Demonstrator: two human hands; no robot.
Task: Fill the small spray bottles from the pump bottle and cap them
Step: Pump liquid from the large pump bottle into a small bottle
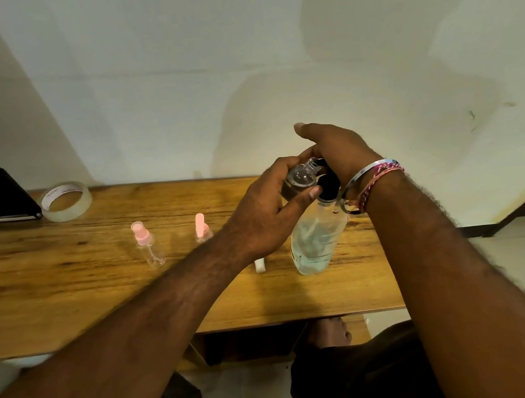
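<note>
Probably a home: wooden desk (57, 268), plaster wall (198, 70).

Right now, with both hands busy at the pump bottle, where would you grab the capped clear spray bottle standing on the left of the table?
Grip the clear plastic spray bottle with the pink cap round its cylindrical body, below the pink sprayer, coming from the near side. It stands upright on the wooden table with open space around it; the narrow cap would likely offer a poorer hold.

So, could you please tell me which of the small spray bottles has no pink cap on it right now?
The small clear bottle gripped in the left hand, tilted at the pump bottle; the two standing on the table are capped pink.
</note>
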